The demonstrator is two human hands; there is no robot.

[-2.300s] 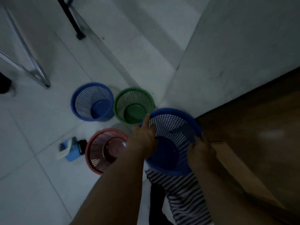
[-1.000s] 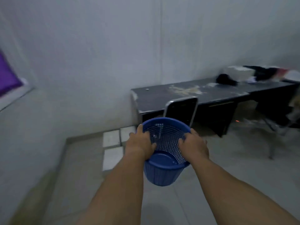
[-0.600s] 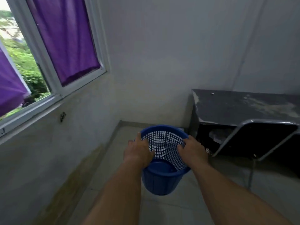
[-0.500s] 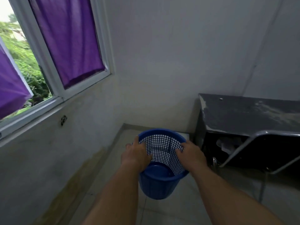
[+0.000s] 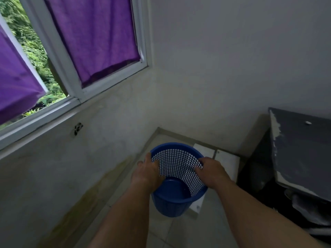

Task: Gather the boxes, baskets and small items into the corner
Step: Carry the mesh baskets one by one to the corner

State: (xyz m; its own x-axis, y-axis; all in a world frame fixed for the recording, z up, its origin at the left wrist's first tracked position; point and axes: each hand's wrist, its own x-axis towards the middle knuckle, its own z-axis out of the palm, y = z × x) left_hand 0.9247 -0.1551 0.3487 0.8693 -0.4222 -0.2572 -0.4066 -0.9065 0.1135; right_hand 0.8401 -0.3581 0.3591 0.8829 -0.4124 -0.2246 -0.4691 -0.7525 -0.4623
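A blue plastic mesh basket hangs in the air in front of me, over the floor near the room's corner. My left hand grips its rim on the left side, thumb inside. On the right side of the rim my right hand holds it the same way. The basket is upright and has nothing in it. Behind it, white flat boxes lie on the floor against the far wall, partly hidden by the basket.
A dark desk with chipped paint stands at the right, white stuff under it. A window with purple curtains fills the left wall. Bare tiled floor lies below the basket, running to the corner.
I lifted the blue basket from beside the other baskets, turned and carried it toward the corner under the window. In the last half second the corner and white boxes came closer.
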